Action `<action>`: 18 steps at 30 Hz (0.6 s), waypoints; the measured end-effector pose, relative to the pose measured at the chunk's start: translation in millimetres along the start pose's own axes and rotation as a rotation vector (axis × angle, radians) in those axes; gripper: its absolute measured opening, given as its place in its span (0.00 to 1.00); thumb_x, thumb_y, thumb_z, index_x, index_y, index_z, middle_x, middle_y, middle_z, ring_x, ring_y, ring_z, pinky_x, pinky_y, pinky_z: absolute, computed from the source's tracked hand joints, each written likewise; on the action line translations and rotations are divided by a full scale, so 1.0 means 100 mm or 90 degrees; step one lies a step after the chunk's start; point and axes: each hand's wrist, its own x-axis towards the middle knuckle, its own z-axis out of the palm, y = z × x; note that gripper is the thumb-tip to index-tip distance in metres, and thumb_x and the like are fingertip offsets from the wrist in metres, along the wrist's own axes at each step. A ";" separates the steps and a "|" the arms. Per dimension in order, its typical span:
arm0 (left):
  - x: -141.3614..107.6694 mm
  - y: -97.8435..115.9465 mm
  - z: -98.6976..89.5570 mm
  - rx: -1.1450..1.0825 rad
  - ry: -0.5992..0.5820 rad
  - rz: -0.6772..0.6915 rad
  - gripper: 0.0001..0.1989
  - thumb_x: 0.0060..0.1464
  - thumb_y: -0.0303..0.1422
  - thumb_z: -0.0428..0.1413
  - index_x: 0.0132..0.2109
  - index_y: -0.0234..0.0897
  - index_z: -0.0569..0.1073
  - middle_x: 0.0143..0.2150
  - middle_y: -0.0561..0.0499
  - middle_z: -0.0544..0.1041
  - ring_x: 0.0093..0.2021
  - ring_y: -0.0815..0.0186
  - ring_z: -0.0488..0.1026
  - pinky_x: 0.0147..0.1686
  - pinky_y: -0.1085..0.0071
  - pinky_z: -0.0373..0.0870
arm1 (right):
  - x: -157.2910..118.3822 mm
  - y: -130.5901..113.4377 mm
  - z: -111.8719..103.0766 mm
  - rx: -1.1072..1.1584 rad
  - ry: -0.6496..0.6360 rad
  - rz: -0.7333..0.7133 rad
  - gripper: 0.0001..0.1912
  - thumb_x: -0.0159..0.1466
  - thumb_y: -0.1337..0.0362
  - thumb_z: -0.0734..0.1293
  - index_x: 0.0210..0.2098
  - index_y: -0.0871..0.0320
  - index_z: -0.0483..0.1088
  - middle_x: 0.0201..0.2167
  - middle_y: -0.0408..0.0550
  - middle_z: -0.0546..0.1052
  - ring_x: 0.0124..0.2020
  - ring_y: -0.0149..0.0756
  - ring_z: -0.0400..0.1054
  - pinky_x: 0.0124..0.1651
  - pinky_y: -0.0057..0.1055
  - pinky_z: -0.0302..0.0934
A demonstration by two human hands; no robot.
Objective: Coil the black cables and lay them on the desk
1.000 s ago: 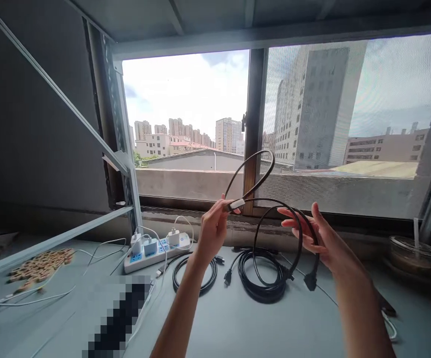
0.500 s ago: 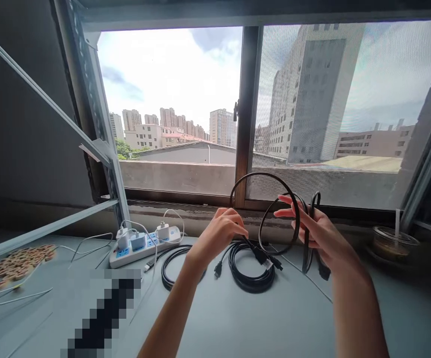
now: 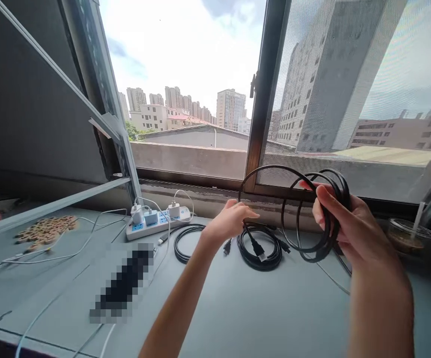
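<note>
My right hand (image 3: 344, 219) is closed round several loops of a black cable (image 3: 322, 243), held up above the table. From the loops one arc of the cable runs left to my left hand (image 3: 230, 219), whose fingers pinch it near its end. A black plug (image 3: 258, 250) with a pale tip hangs just below my left hand. Under it a coiled black cable (image 3: 262, 266) lies on the table, and a second black coil (image 3: 180, 251) lies to its left, partly behind my left wrist.
A white power strip (image 3: 156, 226) with chargers stands at the back left. Wooden pieces (image 3: 46, 231) and white cables (image 3: 62, 257) lie at the far left. A lidded cup (image 3: 405, 243) with a straw is behind my right hand. A metal frame (image 3: 120, 134) rises at left.
More loops of the cable are now gathered in my right hand, whose fingers have closed round them. The view has shifted, and both hands appear further right.
</note>
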 end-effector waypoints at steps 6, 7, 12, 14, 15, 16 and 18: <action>-0.15 0.49 -0.30 -0.377 0.214 -0.034 0.24 0.66 0.43 0.39 0.41 0.36 0.77 0.41 0.49 0.78 0.45 0.63 0.72 0.58 0.63 0.56 | -0.10 -0.02 0.20 -0.127 0.034 -0.150 0.19 0.56 0.52 0.71 0.43 0.54 0.74 0.14 0.39 0.68 0.15 0.24 0.50 0.17 0.23 0.44; -0.17 0.57 -0.34 -0.479 0.209 -0.023 0.27 0.66 0.45 0.37 0.41 0.35 0.77 0.38 0.49 0.77 0.44 0.63 0.73 0.55 0.65 0.60 | -0.12 -0.03 0.25 -0.157 -0.004 -0.169 0.18 0.56 0.52 0.70 0.43 0.55 0.74 0.15 0.39 0.69 0.15 0.24 0.50 0.18 0.24 0.46; -0.18 0.73 -0.35 -0.733 0.060 0.018 0.23 0.64 0.45 0.42 0.45 0.36 0.77 0.20 0.55 0.67 0.23 0.69 0.67 0.33 0.72 0.66 | -0.17 -0.03 0.48 -0.272 -0.205 -0.184 0.15 0.63 0.52 0.64 0.39 0.57 0.71 0.16 0.39 0.69 0.15 0.24 0.54 0.18 0.24 0.44; -0.16 0.72 -0.32 -0.810 0.046 0.002 0.21 0.64 0.44 0.44 0.46 0.37 0.76 0.22 0.54 0.69 0.20 0.70 0.63 0.27 0.73 0.63 | -0.17 -0.03 0.49 -0.297 -0.218 -0.186 0.15 0.63 0.51 0.63 0.39 0.57 0.69 0.16 0.38 0.68 0.15 0.25 0.55 0.18 0.24 0.45; -0.15 0.72 -0.31 -0.842 0.040 -0.002 0.20 0.63 0.44 0.45 0.45 0.37 0.76 0.25 0.53 0.70 0.20 0.70 0.64 0.26 0.73 0.63 | -0.17 -0.04 0.48 -0.301 -0.219 -0.185 0.15 0.63 0.51 0.63 0.40 0.57 0.68 0.16 0.38 0.68 0.15 0.26 0.55 0.19 0.25 0.46; -0.14 0.72 -0.31 -0.866 0.028 -0.001 0.20 0.63 0.44 0.45 0.43 0.36 0.77 0.26 0.52 0.71 0.21 0.70 0.65 0.26 0.73 0.63 | -0.17 -0.04 0.46 -0.297 -0.224 -0.181 0.15 0.64 0.50 0.62 0.39 0.56 0.68 0.15 0.38 0.68 0.16 0.26 0.56 0.19 0.25 0.47; -0.13 0.72 -0.30 -0.889 0.003 0.005 0.21 0.63 0.43 0.45 0.39 0.35 0.77 0.26 0.51 0.71 0.22 0.69 0.66 0.29 0.72 0.65 | -0.18 -0.05 0.41 -0.276 -0.244 -0.164 0.18 0.66 0.48 0.57 0.33 0.56 0.66 0.15 0.39 0.67 0.17 0.27 0.57 0.21 0.25 0.50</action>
